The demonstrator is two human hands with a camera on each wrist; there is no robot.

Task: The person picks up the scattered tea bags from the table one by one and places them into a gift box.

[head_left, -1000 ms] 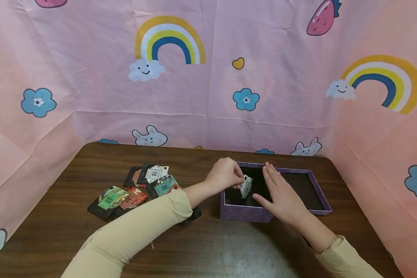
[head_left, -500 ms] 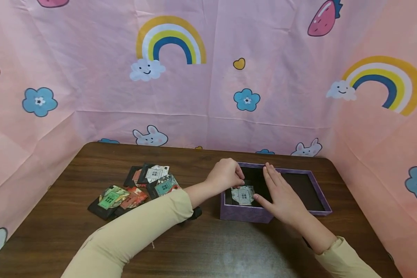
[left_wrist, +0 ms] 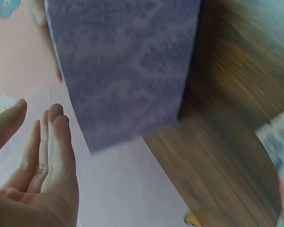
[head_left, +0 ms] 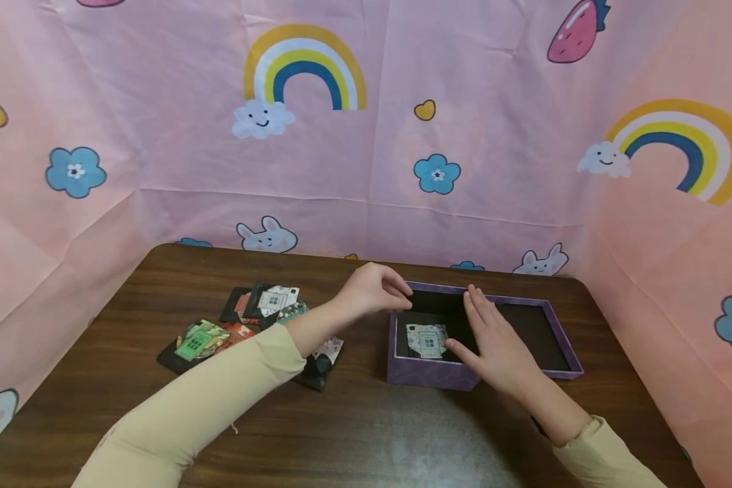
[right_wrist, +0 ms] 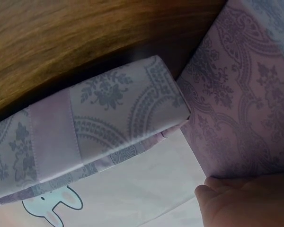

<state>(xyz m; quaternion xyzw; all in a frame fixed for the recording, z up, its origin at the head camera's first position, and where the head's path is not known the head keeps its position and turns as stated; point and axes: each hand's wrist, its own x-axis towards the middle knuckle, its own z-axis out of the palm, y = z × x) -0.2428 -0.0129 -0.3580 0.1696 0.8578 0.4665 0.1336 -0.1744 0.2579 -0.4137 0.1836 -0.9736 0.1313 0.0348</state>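
Note:
A purple patterned box (head_left: pixel 434 375) with a dark inside stands on the table. One flat dark packet with a pale label (head_left: pixel 427 341) lies in its front left part. My left hand (head_left: pixel 376 290) is just above the box's left rim, fingers loosely bent and holding nothing; in the left wrist view the thumb stands apart from the fingers. My right hand (head_left: pixel 500 349) rests with straight fingers on the right side of the box and covers part of it. In the right wrist view, that hand (right_wrist: pixel 248 201) touches the edge of the patterned box wall (right_wrist: pixel 241 85).
A shallow purple tray or lid (head_left: pixel 561 339) lies right of the box, partly behind my right hand. Several dark packets with colourful labels lie loosely at left, among them a green-labelled packet (head_left: pixel 196 342) and a white-labelled packet (head_left: pixel 274 300). My left sleeve hides some.
The pale-labelled packet, pinched upright by my left hand a second ago, now lies flat in the box. The left hand has let go and moved up and left. My right hand stayed put.

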